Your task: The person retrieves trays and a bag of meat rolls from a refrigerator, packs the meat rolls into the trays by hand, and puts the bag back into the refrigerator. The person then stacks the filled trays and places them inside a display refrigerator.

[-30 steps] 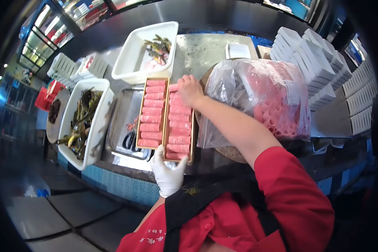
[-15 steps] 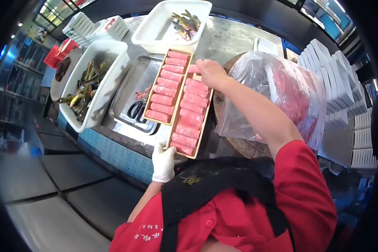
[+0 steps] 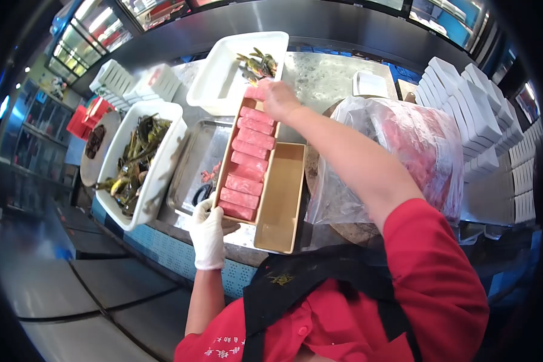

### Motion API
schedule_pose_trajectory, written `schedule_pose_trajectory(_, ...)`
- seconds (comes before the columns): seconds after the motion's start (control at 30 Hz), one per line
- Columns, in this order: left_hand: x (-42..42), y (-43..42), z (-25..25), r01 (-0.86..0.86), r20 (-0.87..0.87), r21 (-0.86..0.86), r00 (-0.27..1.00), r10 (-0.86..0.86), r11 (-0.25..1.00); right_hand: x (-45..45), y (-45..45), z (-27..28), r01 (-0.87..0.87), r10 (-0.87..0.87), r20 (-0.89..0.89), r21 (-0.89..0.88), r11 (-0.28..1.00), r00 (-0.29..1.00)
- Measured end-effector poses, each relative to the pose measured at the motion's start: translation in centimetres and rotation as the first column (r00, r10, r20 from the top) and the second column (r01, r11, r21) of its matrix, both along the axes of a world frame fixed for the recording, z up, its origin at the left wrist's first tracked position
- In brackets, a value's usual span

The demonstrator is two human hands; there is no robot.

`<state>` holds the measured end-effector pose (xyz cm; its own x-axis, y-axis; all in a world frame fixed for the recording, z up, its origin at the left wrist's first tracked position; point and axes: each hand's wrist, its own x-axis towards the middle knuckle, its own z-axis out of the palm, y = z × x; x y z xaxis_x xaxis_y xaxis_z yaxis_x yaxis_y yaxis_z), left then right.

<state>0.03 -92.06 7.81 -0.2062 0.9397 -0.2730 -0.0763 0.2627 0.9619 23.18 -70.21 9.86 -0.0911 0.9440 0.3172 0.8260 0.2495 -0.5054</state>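
My left hand (image 3: 207, 236), in a white glove, grips the near left corner of a narrow tray (image 3: 223, 172) of rolled meat slices. Pink frosted meat rolls (image 3: 247, 161) lie crosswise in a row along it. At the tray's far end my bare right hand (image 3: 279, 101) has its fingers closed on one meat roll (image 3: 254, 92). A strip of tray floor shows just below that roll. Beside it on the right is a second tray (image 3: 282, 199), its brown inside bare; its left edge is partly covered by the first tray.
A clear bag of red meat (image 3: 413, 136) sits on a round board to the right. White tubs hold fish (image 3: 259, 65) at the back and dark greenish catch (image 3: 140, 142) at left. Scissors (image 3: 203, 193) lie in a metal pan (image 3: 186, 160). White dishes (image 3: 458, 99) stand stacked.
Two trays of rolls showed before; now one does, with a bare tray at its right. My left hand has shifted left and my right hand left, with a roll in its fingers.
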Motion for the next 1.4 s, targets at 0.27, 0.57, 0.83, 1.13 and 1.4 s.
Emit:
schedule_pose_trajectory(0.27, -3.2, 3.9, -4.7, 0.212, -0.662, 0.232, 0.75, -0.005, 0.949, -0.1, -4.3, -1.0, -0.094, 0.093, -0.1, 0.0, 0.996, 0.991)
schedule_pose_trajectory(0.57, 0.9, 5.7, -8.1, 0.126, -0.424, 0.678, 0.872, 0.245, 0.724, -4.3, -23.5, -9.9, -0.372, 0.465, 0.504, -0.279, 0.885, 0.728)
schedule_pose_trajectory(0.83, 2.0, 4.8, -8.2, 0.036, -0.328, 0.662, 0.912, 0.247, 0.748, 5.3, -22.1, 3.6, -0.26, 0.253, 0.287, -0.013, 0.965, 0.924)
schedule_pose_trajectory(1.13, 6.9, 3.3, 2.4, 0.163, -0.203, 0.8, 0.979, 0.005, 0.578, 13.7, -21.0, 4.8, 0.123, 0.305, 0.684, -0.502, 0.856, 0.662)
schedule_pose_trajectory(1.4, 25.0, 5.4, 0.2, 0.986, -0.724, 0.163, 0.136, -0.676, 0.024, 15.4, -25.3, 5.1, 0.224, 0.507, 0.807, -0.577, 0.785, 0.301)
